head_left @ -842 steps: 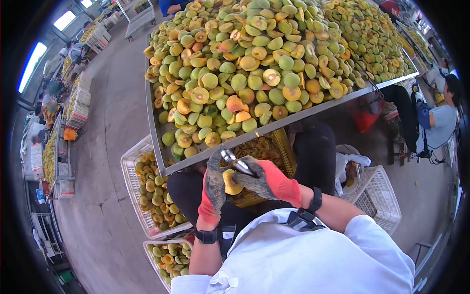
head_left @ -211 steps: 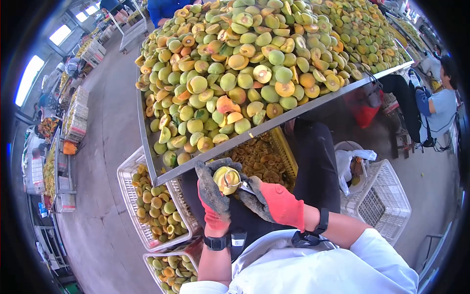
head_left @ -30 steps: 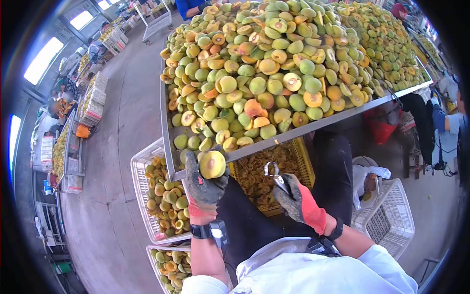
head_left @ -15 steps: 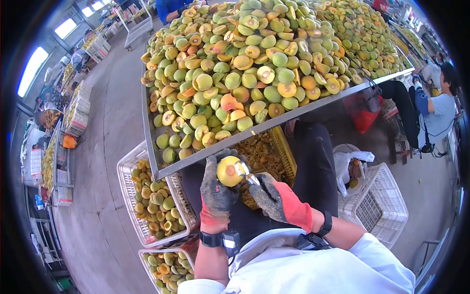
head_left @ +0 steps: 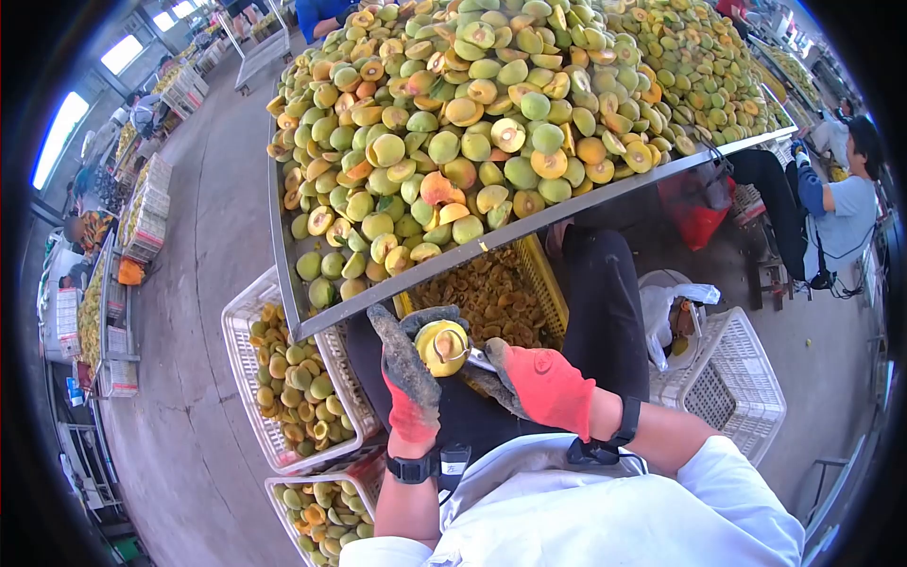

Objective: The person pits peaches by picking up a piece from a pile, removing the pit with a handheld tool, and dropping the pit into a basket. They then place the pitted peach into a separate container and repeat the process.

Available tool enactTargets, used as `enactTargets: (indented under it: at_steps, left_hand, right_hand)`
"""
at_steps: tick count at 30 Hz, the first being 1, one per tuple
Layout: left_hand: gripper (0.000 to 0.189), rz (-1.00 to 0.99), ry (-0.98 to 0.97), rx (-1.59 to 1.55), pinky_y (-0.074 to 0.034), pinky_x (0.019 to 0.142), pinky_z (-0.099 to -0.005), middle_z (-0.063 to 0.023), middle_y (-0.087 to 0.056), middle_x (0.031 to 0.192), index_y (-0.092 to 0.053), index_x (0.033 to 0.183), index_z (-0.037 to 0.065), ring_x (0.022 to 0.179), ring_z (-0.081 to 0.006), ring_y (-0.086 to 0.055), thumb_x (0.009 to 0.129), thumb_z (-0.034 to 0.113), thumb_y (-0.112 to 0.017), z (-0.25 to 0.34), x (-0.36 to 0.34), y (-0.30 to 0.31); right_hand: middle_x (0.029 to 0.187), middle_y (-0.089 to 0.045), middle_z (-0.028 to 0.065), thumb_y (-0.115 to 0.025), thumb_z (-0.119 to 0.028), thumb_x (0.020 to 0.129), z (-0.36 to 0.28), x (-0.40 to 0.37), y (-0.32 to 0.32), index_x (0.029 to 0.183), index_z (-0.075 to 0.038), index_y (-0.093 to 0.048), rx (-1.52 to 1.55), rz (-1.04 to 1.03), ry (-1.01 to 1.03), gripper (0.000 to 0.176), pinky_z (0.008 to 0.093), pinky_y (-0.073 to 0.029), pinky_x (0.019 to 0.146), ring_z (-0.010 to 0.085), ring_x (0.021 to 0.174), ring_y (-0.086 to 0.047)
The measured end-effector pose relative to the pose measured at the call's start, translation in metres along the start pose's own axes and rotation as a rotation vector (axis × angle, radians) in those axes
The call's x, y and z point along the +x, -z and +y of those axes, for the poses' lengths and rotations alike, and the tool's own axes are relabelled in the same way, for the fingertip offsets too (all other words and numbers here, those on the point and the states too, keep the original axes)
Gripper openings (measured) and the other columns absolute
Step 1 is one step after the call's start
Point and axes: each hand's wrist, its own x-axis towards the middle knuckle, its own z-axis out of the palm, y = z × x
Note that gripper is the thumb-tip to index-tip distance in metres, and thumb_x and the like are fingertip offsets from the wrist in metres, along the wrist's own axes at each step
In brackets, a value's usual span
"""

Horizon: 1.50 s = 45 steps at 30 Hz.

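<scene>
A halved peach (head_left: 440, 347), cut face up with the stone area showing, sits in my gloved left hand (head_left: 411, 364), whose fingers wrap round its side. My gloved right hand (head_left: 539, 378) grips a metal pitting tool (head_left: 480, 359); its curved tip lies against the right side of the cut face. Both gloves are grey with red cuffs. Beyond my hands rises a big heap of peach halves (head_left: 444, 151) on a metal-edged table (head_left: 416, 274). Below the hands, a yellow crate (head_left: 546, 288) contains brownish scraps.
White crates of peach halves (head_left: 350, 402) stand at my lower left. To my right are another white crate (head_left: 756, 378) and a bucket with a plastic bag (head_left: 661, 312). A seated person (head_left: 841, 208) is at the right; other workers sit along the left side.
The tool has turned in my right hand, and its loop now curves round the centre of the cut face. My left fingers have straightened somewhat; the view has shifted slightly.
</scene>
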Motion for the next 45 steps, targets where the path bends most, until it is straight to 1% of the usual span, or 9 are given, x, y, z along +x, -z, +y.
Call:
enactTargets:
  at_steps: [9, 11, 15, 18, 21, 24, 26, 39, 45]
  left_hand:
    - [0.076, 0.064, -0.091, 0.063, -0.052, 0.076, -0.0285, -0.0112, -0.067, 0.088, -0.061, 0.101, -0.004, 0.078, -0.0192, -0.064, 0.096, 0.061, -0.022, -0.006, -0.005, -0.005]
    - [0.076, 0.095, -0.180, 0.122, -0.051, 0.077, -0.0292, -0.0111, -0.067, 0.088, -0.061, 0.101, -0.004, 0.079, -0.0192, -0.064, 0.096, 0.061, -0.022, -0.015, -0.002, -0.005]
    - [0.075, 0.174, -0.331, 0.102, -0.050, 0.079, -0.0306, -0.0108, -0.067, 0.090, -0.061, 0.101, -0.004, 0.081, -0.0191, -0.063, 0.097, 0.060, -0.022, -0.029, 0.000, -0.005]
    - [0.075, 0.223, -0.340, 0.153, -0.050, 0.080, -0.0307, -0.0111, -0.066, 0.093, -0.061, 0.102, -0.003, 0.082, -0.0194, -0.063, 0.097, 0.060, -0.021, -0.023, -0.004, -0.010]
    - [0.078, 0.208, -0.343, 0.082, -0.050, 0.081, -0.0305, -0.0133, -0.066, 0.093, -0.063, 0.100, -0.007, 0.084, -0.0207, -0.063, 0.097, 0.060, -0.022, -0.023, -0.001, -0.010]
    - [0.078, 0.178, -0.306, 0.204, -0.050, 0.081, -0.0301, -0.0142, -0.066, 0.093, -0.062, 0.101, -0.007, 0.084, -0.0211, -0.064, 0.097, 0.060, -0.022, -0.003, -0.003, -0.019]
    - [0.079, 0.152, -0.277, 0.096, -0.051, 0.081, -0.0302, -0.0145, -0.067, 0.092, -0.062, 0.101, -0.007, 0.083, -0.0217, -0.064, 0.097, 0.060, -0.022, -0.003, -0.001, -0.016]
    - [0.078, 0.075, -0.123, -0.007, -0.054, 0.074, -0.0322, -0.0155, -0.066, 0.090, -0.059, 0.105, -0.005, 0.080, -0.0229, -0.065, 0.092, 0.066, -0.028, -0.006, -0.001, -0.002]
    - [0.065, 0.117, -0.172, -0.011, -0.054, 0.079, -0.0324, -0.0142, -0.065, 0.100, -0.055, 0.113, -0.003, 0.088, -0.0230, -0.065, 0.095, 0.057, -0.038, 0.001, 0.000, -0.014]
  right_hand:
    - [0.076, -0.062, 0.0152, -0.045, -0.014, 0.093, 0.014, -0.005, -0.028, 0.110, 0.000, -0.049, -0.229, 0.080, 0.067, 0.022, 0.0390, -0.048, 0.059, 0.0294, 0.069, -0.062]
    - [0.076, -0.062, 0.0130, -0.039, -0.021, 0.099, 0.005, -0.004, -0.031, 0.107, 0.000, -0.052, 0.311, -0.084, -0.247, 0.025, 0.0359, -0.048, 0.062, 0.0253, 0.066, -0.059]
    - [0.082, -0.062, 0.0177, -0.055, -0.008, 0.091, 0.013, -0.006, -0.042, 0.109, 0.000, -0.046, 0.222, -0.006, -0.058, 0.021, 0.0374, -0.046, 0.057, 0.0326, 0.071, -0.063]
    - [0.075, -0.060, 0.0105, -0.031, -0.029, 0.103, 0.004, -0.003, -0.037, 0.104, -0.002, -0.058, 0.362, -0.049, -0.211, 0.038, 0.0330, -0.047, 0.065, 0.0226, 0.068, -0.057]
    - [0.081, -0.063, 0.0131, -0.036, -0.022, 0.101, 0.016, -0.001, -0.037, 0.111, -0.001, -0.052, 0.416, -0.185, -0.246, 0.028, 0.0344, -0.047, 0.065, 0.0229, 0.071, -0.061]
    - [0.084, -0.064, 0.0162, -0.047, -0.016, 0.095, 0.017, -0.001, -0.032, 0.111, 0.000, -0.050, 0.448, -0.035, -0.097, 0.022, 0.0366, -0.047, 0.063, 0.0277, 0.074, -0.063]
    - [0.078, -0.059, 0.0172, -0.066, -0.013, 0.084, 0.001, 0.003, -0.012, 0.096, -0.002, -0.051, -0.020, 0.143, 0.086, 0.023, 0.0369, -0.047, 0.058, 0.0362, 0.072, -0.061]
    - [0.083, -0.060, 0.0155, -0.057, -0.012, 0.079, 0.007, 0.010, -0.004, 0.102, -0.001, -0.050, -0.256, 0.033, 0.051, 0.026, 0.0402, -0.048, 0.059, 0.0330, 0.073, -0.061]
    - [0.086, -0.062, 0.0078, -0.053, -0.020, 0.092, -0.001, 0.011, -0.003, 0.099, -0.003, -0.054, 0.027, 0.088, 0.002, 0.018, 0.0345, -0.046, 0.057, 0.0246, 0.068, -0.060]
